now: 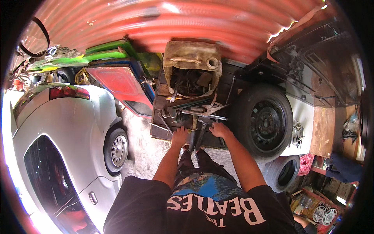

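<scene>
At the front edge of a dark wooden bench [160, 130], my left hand [180, 136] rests with its fingers stretched forward, holding nothing I can see. My right hand [220, 130] is beside it on the bench, fingers curled inward; what they hold, if anything, is hidden. Between the hands lie a wooden-handled hammer [194, 123] and a dark-handled hammer [201, 133], handles toward me. Past them are locking pliers [214, 109] and a long metal bar [210, 116]. By the left hand are a C-shaped clamp [166, 113] and a thin metal rod [159, 127].
A cut-open plastic jerrycan [187, 52] full of metal tools stands at the back. A wheel with tyre [254, 123] leans close to my right hand. A silver car [85, 136] is at left, near a red panel [119, 84]. Another tyre [282, 171] stands at lower right.
</scene>
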`<act>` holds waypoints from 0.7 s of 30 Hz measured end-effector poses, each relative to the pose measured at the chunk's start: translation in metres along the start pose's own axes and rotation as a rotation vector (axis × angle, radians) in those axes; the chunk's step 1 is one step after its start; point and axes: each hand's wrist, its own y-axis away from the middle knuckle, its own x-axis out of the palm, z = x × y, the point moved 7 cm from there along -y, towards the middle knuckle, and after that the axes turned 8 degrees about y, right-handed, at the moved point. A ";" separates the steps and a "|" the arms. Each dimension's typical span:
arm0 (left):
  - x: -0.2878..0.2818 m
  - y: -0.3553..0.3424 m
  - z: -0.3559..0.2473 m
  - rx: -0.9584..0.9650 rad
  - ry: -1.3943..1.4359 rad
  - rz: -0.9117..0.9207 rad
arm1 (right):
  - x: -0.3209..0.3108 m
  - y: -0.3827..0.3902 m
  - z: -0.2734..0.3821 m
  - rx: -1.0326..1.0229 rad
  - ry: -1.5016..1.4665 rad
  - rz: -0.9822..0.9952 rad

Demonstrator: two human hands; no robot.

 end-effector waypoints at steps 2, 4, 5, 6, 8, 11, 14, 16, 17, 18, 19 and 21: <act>-0.002 -0.005 -0.002 0.003 -0.022 -0.025 | -0.002 0.000 0.003 -0.010 -0.023 -0.009; 0.000 -0.012 -0.003 0.005 -0.028 -0.004 | -0.003 0.001 0.006 -0.003 -0.030 -0.018; 0.003 -0.016 -0.003 0.005 -0.024 0.030 | -0.005 0.003 0.010 -0.026 -0.023 -0.081; 0.006 -0.020 -0.003 0.006 -0.020 0.063 | -0.006 0.006 0.014 -0.048 -0.016 -0.143; 0.011 -0.025 0.001 -0.039 0.061 0.051 | -0.004 0.009 0.020 -0.081 0.020 -0.168; 0.000 -0.035 -0.003 -0.034 0.197 -0.010 | -0.006 0.010 0.023 -0.114 -0.002 -0.235; -0.048 -0.038 -0.022 0.055 0.328 -0.200 | -0.015 0.010 0.031 -0.269 -0.011 -0.486; -0.089 -0.041 -0.035 0.072 0.421 -0.265 | -0.025 0.011 0.037 -0.298 -0.055 -0.512; -0.108 -0.045 -0.040 0.051 0.470 -0.245 | -0.031 0.012 0.042 -0.312 -0.078 -0.525; -0.124 -0.050 -0.044 0.036 0.520 -0.223 | -0.034 0.006 0.043 -0.331 -0.161 -0.519; -0.140 -0.054 -0.044 0.035 0.611 -0.271 | -0.033 -0.006 0.043 -0.350 -0.244 -0.513; -0.161 -0.058 -0.040 0.025 0.796 -0.370 | -0.036 -0.017 0.051 -0.394 -0.511 -0.439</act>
